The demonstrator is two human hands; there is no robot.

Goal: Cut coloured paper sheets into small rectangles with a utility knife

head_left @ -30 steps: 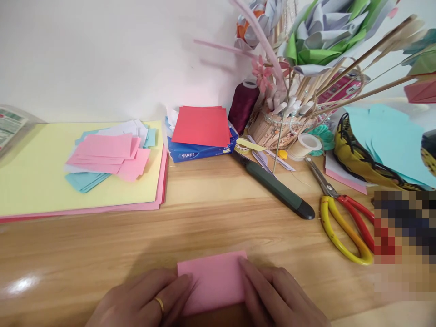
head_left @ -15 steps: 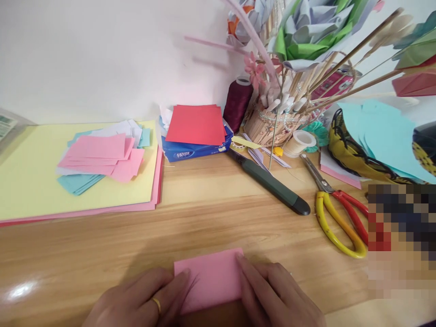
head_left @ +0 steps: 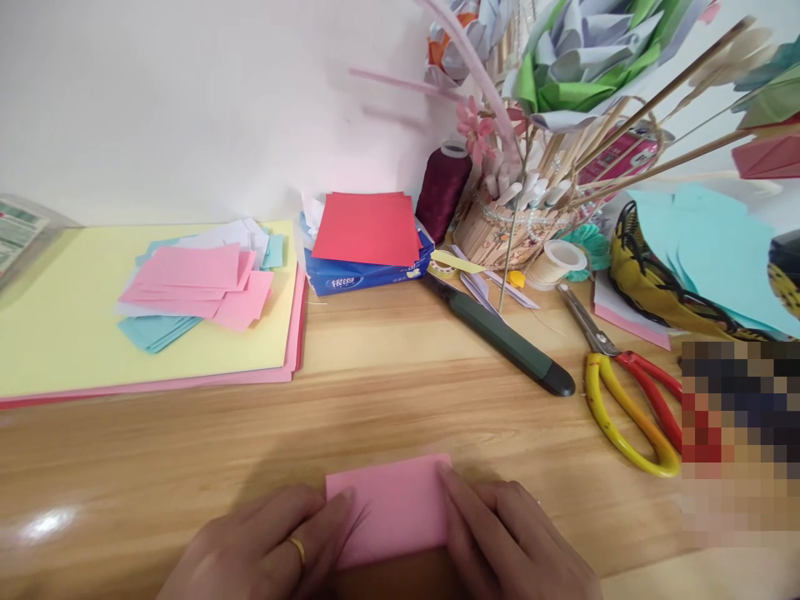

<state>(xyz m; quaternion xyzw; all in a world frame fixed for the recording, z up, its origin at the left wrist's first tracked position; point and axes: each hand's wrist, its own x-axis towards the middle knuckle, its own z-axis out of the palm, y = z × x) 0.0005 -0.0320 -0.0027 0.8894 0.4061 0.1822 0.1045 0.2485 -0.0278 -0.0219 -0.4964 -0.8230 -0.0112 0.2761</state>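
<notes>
A pink paper rectangle (head_left: 400, 510), with a few dark pencil-like lines near its left end, is held by both hands at the front of the table. My left hand (head_left: 268, 542), a gold ring on one finger, pinches its left edge with the thumb on the paper's face. My right hand (head_left: 506, 533) grips the opposite edge, its fingertips near the upper right corner. Both hands are closed on the paper; the fingers behind it are hidden.
Pink, white and blue paper pieces (head_left: 193, 279) lie on yellow sheets (head_left: 75, 333). Red paper squares (head_left: 368, 227) top a blue tissue pack (head_left: 368, 277). A dark green cutter (head_left: 506, 337), scissors (head_left: 603, 367), a thread spool (head_left: 556, 263) and a stick-covered holder (head_left: 493, 229) with paper flowers stand beyond.
The view has shifted slightly, so the things on the table appear a little further right. Both hands keep their hold on the pink paper, with no clear change in grip.
</notes>
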